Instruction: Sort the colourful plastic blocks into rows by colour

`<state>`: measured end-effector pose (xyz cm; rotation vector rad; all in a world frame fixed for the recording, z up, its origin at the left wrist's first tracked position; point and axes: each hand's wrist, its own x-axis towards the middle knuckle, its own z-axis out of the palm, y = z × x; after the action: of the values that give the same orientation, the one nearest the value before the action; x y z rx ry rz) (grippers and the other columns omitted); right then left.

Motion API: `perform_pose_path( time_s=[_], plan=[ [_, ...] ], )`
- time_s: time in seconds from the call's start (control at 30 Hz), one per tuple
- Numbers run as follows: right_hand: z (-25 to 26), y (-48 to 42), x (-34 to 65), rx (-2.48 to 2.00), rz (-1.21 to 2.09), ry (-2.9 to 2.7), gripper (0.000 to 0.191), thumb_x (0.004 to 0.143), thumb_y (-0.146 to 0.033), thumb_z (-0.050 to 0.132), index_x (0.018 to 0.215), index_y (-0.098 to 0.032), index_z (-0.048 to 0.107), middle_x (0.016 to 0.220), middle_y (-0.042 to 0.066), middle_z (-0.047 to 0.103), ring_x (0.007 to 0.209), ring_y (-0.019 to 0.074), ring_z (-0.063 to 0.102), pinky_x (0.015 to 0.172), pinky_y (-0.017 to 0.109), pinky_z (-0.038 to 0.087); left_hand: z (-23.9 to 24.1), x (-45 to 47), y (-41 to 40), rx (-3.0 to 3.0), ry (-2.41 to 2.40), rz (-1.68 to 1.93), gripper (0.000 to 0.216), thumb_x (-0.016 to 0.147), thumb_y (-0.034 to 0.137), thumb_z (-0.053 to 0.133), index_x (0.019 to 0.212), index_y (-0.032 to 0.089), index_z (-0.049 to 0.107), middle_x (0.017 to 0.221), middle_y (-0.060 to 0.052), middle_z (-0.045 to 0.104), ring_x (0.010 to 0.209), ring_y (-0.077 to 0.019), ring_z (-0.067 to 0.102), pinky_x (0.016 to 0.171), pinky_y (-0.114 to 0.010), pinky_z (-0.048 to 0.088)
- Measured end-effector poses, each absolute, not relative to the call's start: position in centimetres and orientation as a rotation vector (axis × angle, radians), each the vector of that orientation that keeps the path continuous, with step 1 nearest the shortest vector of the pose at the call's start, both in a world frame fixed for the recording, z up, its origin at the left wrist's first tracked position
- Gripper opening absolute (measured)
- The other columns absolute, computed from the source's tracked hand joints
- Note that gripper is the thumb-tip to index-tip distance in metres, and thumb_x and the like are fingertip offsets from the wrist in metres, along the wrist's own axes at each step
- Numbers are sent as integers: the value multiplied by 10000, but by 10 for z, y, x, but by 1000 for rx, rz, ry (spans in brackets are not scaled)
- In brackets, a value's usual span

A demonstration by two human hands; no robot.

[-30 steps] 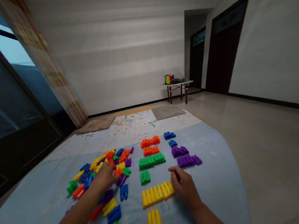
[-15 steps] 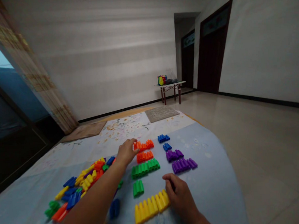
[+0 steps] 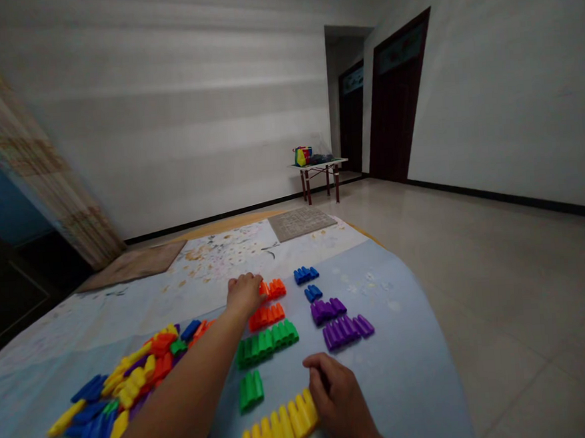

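My left hand (image 3: pixel 244 294) reaches far forward over the blue mat (image 3: pixel 406 344), fingers curled on the left end of the far row of orange blocks (image 3: pixel 273 288). A second orange row (image 3: pixel 266 315) lies just behind my wrist. My right hand (image 3: pixel 335 393) rests near the front with fingers curled, touching the right end of the yellow block row (image 3: pixel 277 431). Between the hands lie a long green row (image 3: pixel 266 343) and a short green group (image 3: pixel 250 389). Purple rows (image 3: pixel 347 330) and small blue groups (image 3: pixel 306 275) sit to the right.
A loose pile of mixed coloured blocks (image 3: pixel 128 377) lies at the left of the mat. Beyond it are a patterned sheet (image 3: pixel 235 253), a grey rug (image 3: pixel 300 222) and a small table (image 3: pixel 321 173). Bare tiled floor (image 3: pixel 501 264) lies right; dark doors (image 3: pixel 392 105) stand behind.
My left hand left the loose pile and moved forward-right to the far orange row, where it now sits. The right hand stayed by the yellow row. The view has swung rightward.
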<state>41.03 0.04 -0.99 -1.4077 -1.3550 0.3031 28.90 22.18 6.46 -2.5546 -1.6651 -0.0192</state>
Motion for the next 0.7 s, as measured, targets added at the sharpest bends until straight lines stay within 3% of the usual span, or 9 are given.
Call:
perform_pose_path(
  time_s=[0.47,0.6,0.7],
  plan=[
    [-10,0,412,-1429,318,-1368,235,823,-163,418,846,-173,652,725,33,683,648,139,645,618,188,477,54,282,231,-2567,-1719,-146,482,741,398,584,1198,246,564,1206,-127,599,1171,-295,470,1023,-504,198],
    [-10,0,412,-1427,335,-1378,242,823,-160,415,852,-177,654,734,28,683,651,136,641,615,185,473,64,265,229,-2511,-1811,-317,474,802,471,466,1197,227,564,1228,-122,597,1182,-287,474,1028,-497,218],
    [-11,0,411,-1428,341,-1375,249,830,-164,406,855,-173,653,733,28,680,659,138,639,631,191,475,74,245,218,-2445,-1883,-459,436,849,430,372,1172,217,572,1237,-98,602,1181,-255,487,1022,-464,254]
  ],
)
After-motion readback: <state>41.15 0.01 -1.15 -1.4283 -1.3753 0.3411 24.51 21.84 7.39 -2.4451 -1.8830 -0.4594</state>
